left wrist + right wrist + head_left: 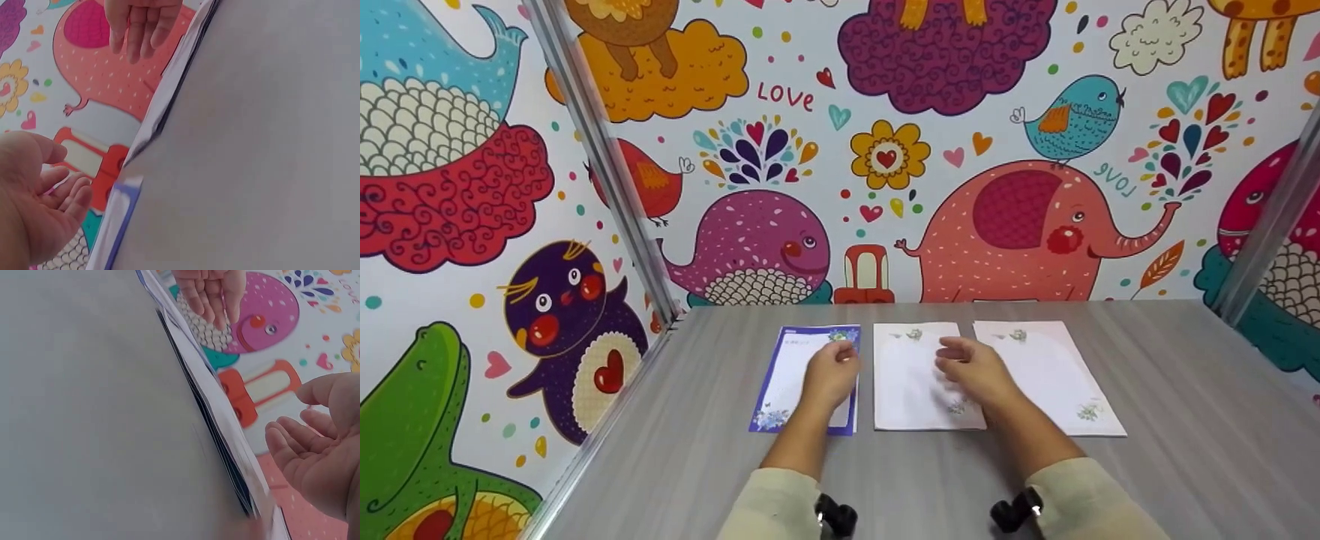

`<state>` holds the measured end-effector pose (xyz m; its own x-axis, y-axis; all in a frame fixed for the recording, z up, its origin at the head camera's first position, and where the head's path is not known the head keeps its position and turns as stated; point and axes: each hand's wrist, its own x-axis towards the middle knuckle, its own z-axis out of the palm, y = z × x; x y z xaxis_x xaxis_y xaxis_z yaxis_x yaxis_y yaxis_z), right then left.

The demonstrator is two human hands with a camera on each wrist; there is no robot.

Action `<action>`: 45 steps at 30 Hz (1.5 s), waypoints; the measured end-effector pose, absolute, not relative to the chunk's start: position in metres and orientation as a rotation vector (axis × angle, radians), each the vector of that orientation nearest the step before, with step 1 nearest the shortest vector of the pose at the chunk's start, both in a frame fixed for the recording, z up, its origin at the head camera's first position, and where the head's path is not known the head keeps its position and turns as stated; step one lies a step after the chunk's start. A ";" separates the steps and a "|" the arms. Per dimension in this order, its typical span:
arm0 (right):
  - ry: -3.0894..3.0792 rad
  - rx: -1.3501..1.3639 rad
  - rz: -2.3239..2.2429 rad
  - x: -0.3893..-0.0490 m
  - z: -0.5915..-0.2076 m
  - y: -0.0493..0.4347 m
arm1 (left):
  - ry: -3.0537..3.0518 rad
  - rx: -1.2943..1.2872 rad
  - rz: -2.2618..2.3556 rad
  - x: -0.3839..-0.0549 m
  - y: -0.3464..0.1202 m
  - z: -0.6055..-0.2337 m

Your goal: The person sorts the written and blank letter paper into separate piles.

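Observation:
Three stacks of paper lie side by side on the table. The left one is white with a blue-purple border and flowers in two corners. The middle stack and the right stack are white with small green leaf prints. My left hand is over the right part of the bordered stack, its fingers loosely bent and holding nothing. Above the right side of the middle stack is my right hand, relaxed and likewise holding nothing. In the left wrist view the left hand shows its palm with fingers apart.
The grey table meets a wall printed with cartoon animals at its back. Metal posts stand at the left and right corners. A small black device sits at each sleeve cuff.

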<state>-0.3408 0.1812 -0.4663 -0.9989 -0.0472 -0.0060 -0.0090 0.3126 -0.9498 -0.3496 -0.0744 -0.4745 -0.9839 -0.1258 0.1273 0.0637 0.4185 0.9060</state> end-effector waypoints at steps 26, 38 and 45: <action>2.682 -0.036 -1.369 -0.340 -0.474 0.211 | -2.814 0.017 -1.619 -0.343 -0.046 -0.480; 2.780 -0.302 -0.966 -0.333 -0.478 0.209 | -3.139 -0.261 -1.248 -0.332 -0.040 -0.481; 2.810 -0.362 -0.858 -0.332 -0.477 0.210 | -3.175 -0.328 -1.103 -0.329 -0.038 -0.480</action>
